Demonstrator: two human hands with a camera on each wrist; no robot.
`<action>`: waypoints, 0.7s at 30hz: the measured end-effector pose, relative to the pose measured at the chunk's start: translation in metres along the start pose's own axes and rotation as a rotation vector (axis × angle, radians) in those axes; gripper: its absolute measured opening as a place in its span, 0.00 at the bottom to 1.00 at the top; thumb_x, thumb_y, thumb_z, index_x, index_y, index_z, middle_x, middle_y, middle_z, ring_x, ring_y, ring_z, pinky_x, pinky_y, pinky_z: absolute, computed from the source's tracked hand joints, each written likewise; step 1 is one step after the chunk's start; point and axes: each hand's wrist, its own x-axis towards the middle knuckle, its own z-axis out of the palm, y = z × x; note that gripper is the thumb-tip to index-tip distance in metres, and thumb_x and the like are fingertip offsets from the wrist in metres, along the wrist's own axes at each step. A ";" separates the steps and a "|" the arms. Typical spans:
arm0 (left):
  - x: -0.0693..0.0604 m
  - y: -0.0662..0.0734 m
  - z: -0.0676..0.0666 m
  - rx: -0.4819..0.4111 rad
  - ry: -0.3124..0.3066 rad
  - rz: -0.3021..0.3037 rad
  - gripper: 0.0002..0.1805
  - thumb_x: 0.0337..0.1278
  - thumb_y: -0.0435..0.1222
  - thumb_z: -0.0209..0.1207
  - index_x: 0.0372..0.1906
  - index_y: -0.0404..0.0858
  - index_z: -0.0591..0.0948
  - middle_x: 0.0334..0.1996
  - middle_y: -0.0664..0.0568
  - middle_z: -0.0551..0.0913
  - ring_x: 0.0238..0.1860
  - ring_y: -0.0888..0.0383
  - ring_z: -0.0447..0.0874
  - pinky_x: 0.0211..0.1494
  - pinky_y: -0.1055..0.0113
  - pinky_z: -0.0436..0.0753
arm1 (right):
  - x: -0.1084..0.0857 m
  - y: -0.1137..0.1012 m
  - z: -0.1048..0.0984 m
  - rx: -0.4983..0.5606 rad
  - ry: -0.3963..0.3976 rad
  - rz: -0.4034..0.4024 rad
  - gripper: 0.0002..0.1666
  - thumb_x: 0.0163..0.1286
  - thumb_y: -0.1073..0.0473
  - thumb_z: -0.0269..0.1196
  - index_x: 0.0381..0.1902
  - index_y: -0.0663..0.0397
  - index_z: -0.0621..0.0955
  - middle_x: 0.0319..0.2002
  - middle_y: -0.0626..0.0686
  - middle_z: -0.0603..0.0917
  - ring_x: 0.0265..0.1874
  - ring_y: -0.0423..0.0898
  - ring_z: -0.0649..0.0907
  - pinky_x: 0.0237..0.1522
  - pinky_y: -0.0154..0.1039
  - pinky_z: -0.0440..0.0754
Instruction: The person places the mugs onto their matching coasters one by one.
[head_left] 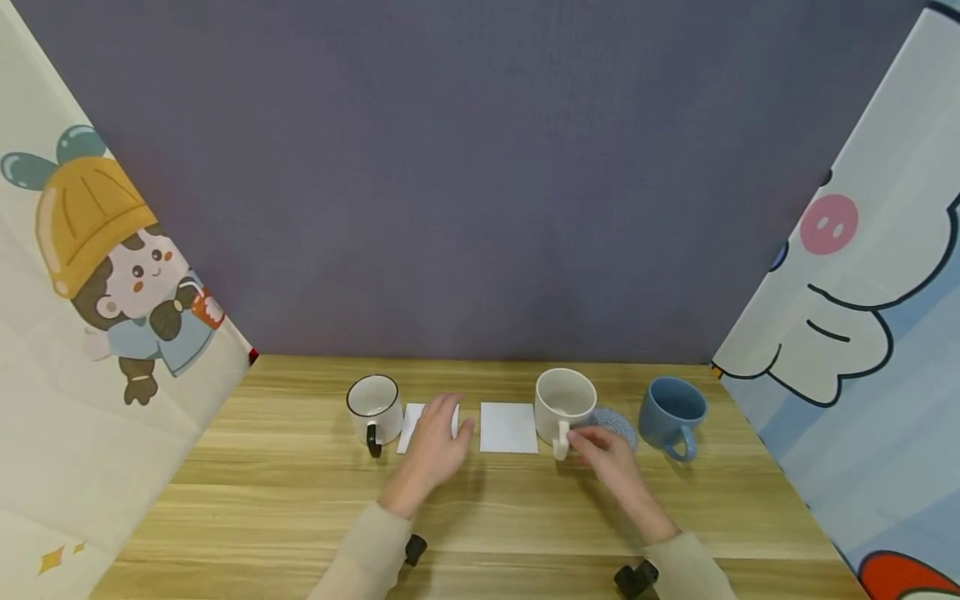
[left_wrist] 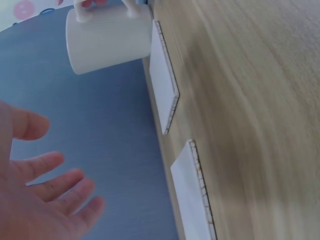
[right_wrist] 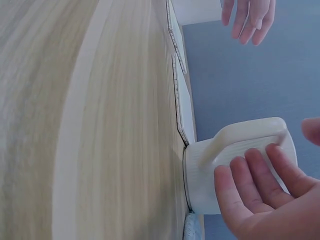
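Note:
A plain white mug (head_left: 564, 398) stands upright at the table's right-centre, its handle toward me. My right hand (head_left: 617, 471) is at that handle; in the right wrist view its fingers (right_wrist: 257, 175) lie loosely by the handle, with the thumb apart. Two white square pads with ribbed edges lie flat left of the mug: the nearer one (head_left: 509, 427) beside it, the other (head_left: 408, 425) partly hidden by my left hand (head_left: 437, 446). That left hand hovers with spread fingers and holds nothing. A blue round coaster (head_left: 613, 423) shows partly behind my right hand.
A white mug with black rim and handle (head_left: 375, 408) stands on the left of the wooden table (head_left: 300, 500). At the right stands a blue mug (head_left: 671, 412). A grey-blue panel (head_left: 480, 183) rises behind the table, with printed cloths at both sides.

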 end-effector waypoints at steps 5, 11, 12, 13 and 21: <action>0.004 -0.004 0.006 -0.012 -0.011 -0.023 0.24 0.71 0.38 0.57 0.66 0.33 0.74 0.65 0.39 0.75 0.68 0.40 0.69 0.71 0.44 0.67 | 0.002 0.001 0.002 0.084 -0.005 0.032 0.20 0.74 0.58 0.64 0.51 0.73 0.81 0.45 0.60 0.85 0.40 0.51 0.86 0.48 0.46 0.85; 0.009 -0.007 0.010 -0.029 -0.033 -0.047 0.24 0.71 0.38 0.57 0.67 0.33 0.73 0.65 0.39 0.74 0.68 0.41 0.69 0.71 0.45 0.67 | 0.006 0.002 0.006 0.181 -0.024 0.071 0.18 0.74 0.61 0.63 0.49 0.76 0.80 0.40 0.57 0.85 0.37 0.48 0.86 0.47 0.47 0.86; 0.010 -0.007 0.011 -0.030 -0.038 -0.047 0.24 0.71 0.38 0.57 0.67 0.33 0.73 0.65 0.39 0.74 0.68 0.41 0.69 0.71 0.45 0.68 | 0.006 0.002 0.006 0.199 -0.025 0.079 0.18 0.74 0.62 0.63 0.49 0.77 0.80 0.39 0.57 0.84 0.36 0.48 0.86 0.47 0.47 0.86; 0.011 -0.007 0.012 -0.029 -0.043 -0.048 0.24 0.71 0.38 0.57 0.67 0.33 0.73 0.65 0.39 0.74 0.68 0.41 0.69 0.71 0.45 0.68 | 0.007 0.002 0.007 0.215 -0.026 0.089 0.18 0.74 0.62 0.62 0.49 0.77 0.79 0.39 0.56 0.84 0.36 0.48 0.86 0.46 0.46 0.86; 0.015 -0.014 0.022 -0.018 -0.056 -0.053 0.22 0.71 0.38 0.56 0.65 0.33 0.76 0.64 0.39 0.76 0.67 0.41 0.71 0.69 0.44 0.70 | 0.009 0.005 0.011 0.275 -0.029 0.124 0.14 0.73 0.62 0.63 0.43 0.73 0.81 0.39 0.57 0.86 0.36 0.46 0.85 0.45 0.43 0.85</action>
